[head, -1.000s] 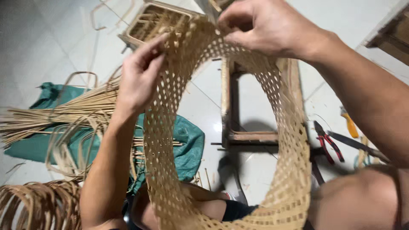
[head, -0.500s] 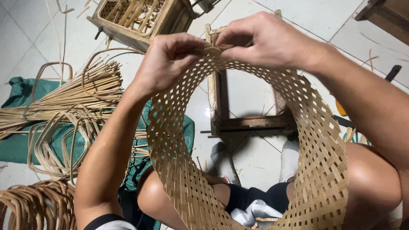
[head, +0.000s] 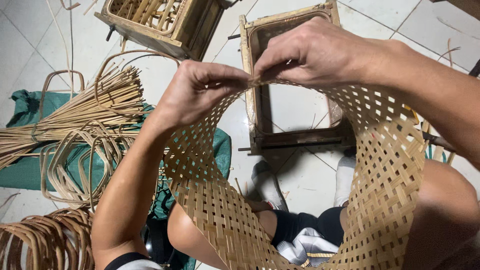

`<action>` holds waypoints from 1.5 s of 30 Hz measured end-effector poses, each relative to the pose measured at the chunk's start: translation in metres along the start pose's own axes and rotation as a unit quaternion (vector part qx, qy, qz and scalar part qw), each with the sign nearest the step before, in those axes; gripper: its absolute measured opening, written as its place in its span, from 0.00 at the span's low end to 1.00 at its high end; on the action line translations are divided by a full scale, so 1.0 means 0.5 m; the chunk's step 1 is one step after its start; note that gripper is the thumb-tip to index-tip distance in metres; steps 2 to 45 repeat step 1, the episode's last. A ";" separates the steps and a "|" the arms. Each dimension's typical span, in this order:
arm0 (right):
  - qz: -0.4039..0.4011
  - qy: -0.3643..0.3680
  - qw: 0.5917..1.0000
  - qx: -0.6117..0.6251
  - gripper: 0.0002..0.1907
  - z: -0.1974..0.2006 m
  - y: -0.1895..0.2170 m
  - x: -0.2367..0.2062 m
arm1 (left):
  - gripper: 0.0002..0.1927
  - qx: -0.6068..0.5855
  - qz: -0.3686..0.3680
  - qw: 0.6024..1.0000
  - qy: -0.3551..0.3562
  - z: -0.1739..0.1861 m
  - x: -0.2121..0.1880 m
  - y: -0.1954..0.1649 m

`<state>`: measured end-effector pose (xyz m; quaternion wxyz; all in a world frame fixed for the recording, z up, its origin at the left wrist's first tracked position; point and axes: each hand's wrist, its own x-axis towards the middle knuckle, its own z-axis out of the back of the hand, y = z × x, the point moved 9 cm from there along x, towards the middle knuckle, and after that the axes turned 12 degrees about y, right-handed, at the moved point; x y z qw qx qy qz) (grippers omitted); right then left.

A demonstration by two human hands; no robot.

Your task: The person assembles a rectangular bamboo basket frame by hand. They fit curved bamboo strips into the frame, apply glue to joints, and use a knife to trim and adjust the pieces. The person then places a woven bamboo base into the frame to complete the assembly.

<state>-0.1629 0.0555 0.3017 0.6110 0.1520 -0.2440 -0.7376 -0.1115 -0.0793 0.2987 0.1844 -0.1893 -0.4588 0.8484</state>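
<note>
Head view, looking down: the person sits w/ knees apart, a woven bamboo band curved into a big open loop in front of them. The loop's near part runs down by the thighs; its far top is where both hands meet. Left hand and right hand are nearly touching, fingers pinched narrow on the band's upper edge, right at the spot where its two ends seem to come together. What exactly sits between the fingertips is too small to tell, prob. a strip end.

On the floor beyond, seen through the loop: a wooden frame, square and open. Far left of it a wooden crate w/ strips inside. Left side: a bundle of bamboo strips lying on a green cloth, bent rattan hoops near it, more coiled at the near-left corner.

Risks, as I see it: the band looks springy, so a slack pinch from either hand could let the ends snap apart and the loop flop open. The weave at the edge is loose, so pulling one strip hard may drag neighbours out of line. Thin strips bent sharply could crack or splinter into the fingertips.
</note>
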 end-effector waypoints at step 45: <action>0.003 0.011 1.000 -0.003 0.11 -0.001 -0.004 -0.004 | 0.10 0.015 -0.014 1.000 0.013 -0.008 -0.001 -0.010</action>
